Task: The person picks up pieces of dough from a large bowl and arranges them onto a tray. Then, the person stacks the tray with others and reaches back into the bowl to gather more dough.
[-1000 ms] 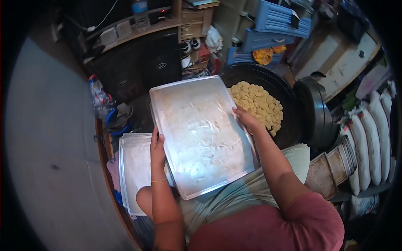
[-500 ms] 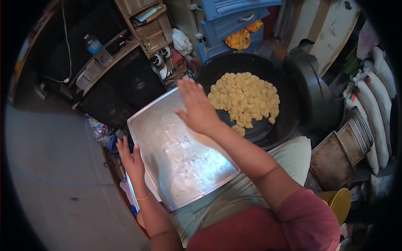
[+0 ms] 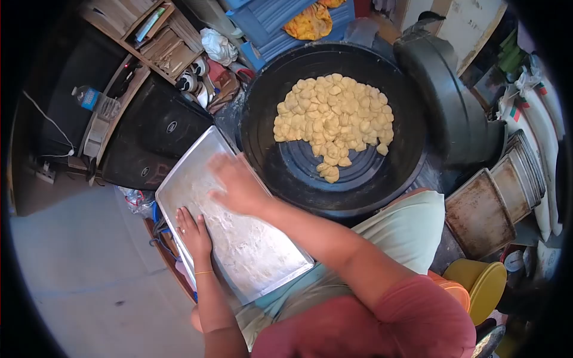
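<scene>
Left of centre in the frame, the left hand [image 3: 194,235] lies flat and spread on a rectangular silver metal tray [image 3: 256,256]; the blurred right hand [image 3: 240,188], outstretched, is over it, contact unclear. At upper centre, a round black basin [image 3: 260,158] holds pale-yellow rounded lumps [image 3: 334,113].

The left hand [image 3: 194,234] lies palm-down beside the blurred, outstretched right hand [image 3: 240,185].

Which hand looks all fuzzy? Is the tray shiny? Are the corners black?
In the head view, the right hand is blurry, the left hand sharper; in the head view, pale glare streaks the metal tray; in the head view, yes, corners are black.
</scene>
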`<move>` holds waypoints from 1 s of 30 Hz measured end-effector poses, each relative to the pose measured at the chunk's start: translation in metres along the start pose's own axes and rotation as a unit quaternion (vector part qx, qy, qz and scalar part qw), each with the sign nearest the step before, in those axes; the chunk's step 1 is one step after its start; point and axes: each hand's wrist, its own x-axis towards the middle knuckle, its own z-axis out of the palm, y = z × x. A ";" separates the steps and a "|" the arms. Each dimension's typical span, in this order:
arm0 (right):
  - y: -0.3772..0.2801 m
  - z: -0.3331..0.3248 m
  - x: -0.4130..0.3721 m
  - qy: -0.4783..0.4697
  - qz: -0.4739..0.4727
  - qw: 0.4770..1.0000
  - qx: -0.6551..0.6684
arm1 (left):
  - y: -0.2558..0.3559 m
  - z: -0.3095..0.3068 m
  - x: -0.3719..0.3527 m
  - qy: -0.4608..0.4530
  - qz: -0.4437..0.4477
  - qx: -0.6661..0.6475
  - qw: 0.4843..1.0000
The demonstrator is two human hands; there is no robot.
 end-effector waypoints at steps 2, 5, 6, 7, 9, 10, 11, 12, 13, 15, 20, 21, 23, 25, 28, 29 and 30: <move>0.042 -0.012 -0.013 0.094 0.115 0.979 0.138 | 0.000 -0.001 0.002 0.001 0.002 -0.005 1.000; 0.070 0.056 -0.033 0.020 0.177 0.912 0.370 | -0.008 0.000 0.007 0.007 0.014 -0.027 1.000; 0.068 0.055 -0.032 0.004 0.181 0.908 0.378 | -0.012 0.000 0.011 -0.006 -0.006 -0.049 0.999; 0.066 0.055 -0.031 -0.013 0.186 0.903 0.387 | -0.019 0.000 0.012 -0.021 -0.029 -0.069 0.997; 0.068 0.059 -0.025 -0.023 0.183 0.906 0.380 | -0.019 0.003 0.015 -0.030 -0.049 -0.102 0.993; 0.069 0.060 -0.023 -0.038 0.177 0.913 0.366 | -0.006 0.001 0.011 -0.023 -0.067 -0.057 0.996; 0.069 0.061 -0.022 -0.037 0.178 0.912 0.367 | 0.004 0.000 0.011 -0.013 -0.083 -0.013 0.996; 0.068 0.060 -0.022 -0.046 0.175 0.912 0.369 | 0.006 0.000 0.014 -0.013 -0.079 -0.012 0.997; 0.069 0.060 -0.023 -0.055 0.174 0.910 0.371 | 0.005 -0.001 0.015 -0.021 -0.099 -0.019 0.995; 0.076 0.057 -0.024 -0.062 0.174 0.904 0.384 | 0.014 0.000 0.021 -0.034 -0.113 -0.024 0.993; 0.112 -0.003 -0.026 0.055 0.143 0.861 0.484 | 0.058 0.006 0.029 -0.014 -0.083 0.013 0.996; 0.123 -0.013 -0.023 0.204 0.129 0.816 0.525 | 0.057 0.006 0.027 -0.011 -0.083 -0.004 0.997; 0.155 -0.031 -0.018 0.331 0.159 0.777 0.511 | 0.057 0.004 0.026 -0.017 -0.080 -0.004 0.997; 0.148 -0.023 -0.011 0.317 0.108 0.736 0.589 | 0.055 0.004 0.028 -0.016 -0.079 -0.005 0.997; 0.085 0.086 0.002 0.073 0.181 0.950 0.244 | 0.051 0.006 0.029 -0.015 -0.082 0.000 0.996; 0.084 0.084 0.002 0.066 0.177 0.921 0.340 | 0.045 0.007 0.031 -0.012 -0.080 -0.004 0.997; 0.081 0.085 0.000 0.056 0.175 0.881 0.436 | 0.042 0.004 0.029 -0.012 -0.078 -0.005 0.997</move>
